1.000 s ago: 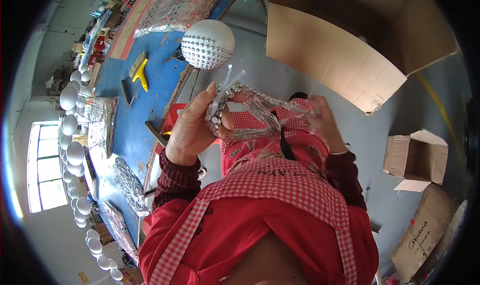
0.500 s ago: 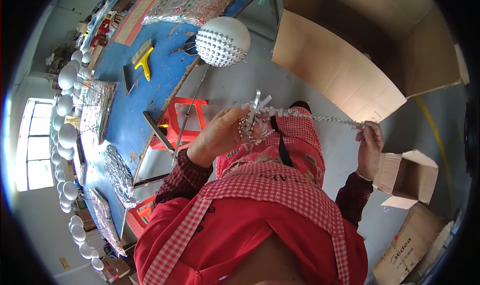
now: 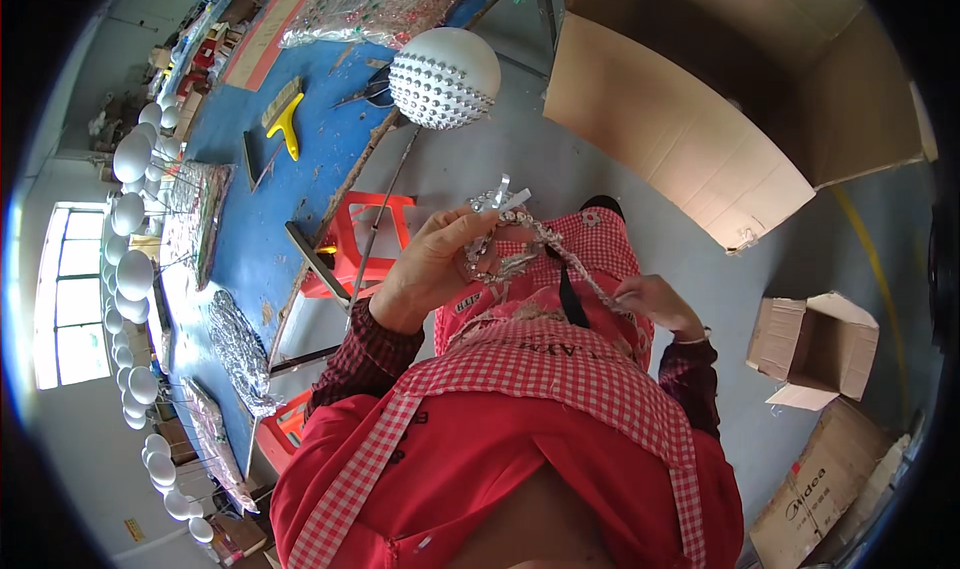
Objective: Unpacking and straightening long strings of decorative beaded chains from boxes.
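Note:
My left hand [image 3: 430, 261] is closed on a looped bundle of silver bead trim [image 3: 508, 245], with shiny ribbon ends sticking up past the fingers. A single strand of the trim runs from the bundle down to the right. Its far end is pinched in the fingers of my right hand [image 3: 655, 301], over my lap. Ahead and to the left, a white ball [image 3: 444, 77] on a thin metal rod stands by the table's edge. Rows of silver studs cover its lower part, while the top is plain white.
A blue worktable [image 3: 262, 204] on the left bears a yellow-handled brush [image 3: 288, 134], scissors [image 3: 372, 91] and plastic-wrapped packs. Red stools [image 3: 372, 231] stand beside it. A large open carton [image 3: 670, 134] is at far right, a small open box [image 3: 815, 349] nearer. White balls on rods [image 3: 135, 271] line the far left.
My right hand has come in from the right toward my lap, and the stretched strand now slants down slackly. The left hand keeps its hold on the bundle, shifted slightly.

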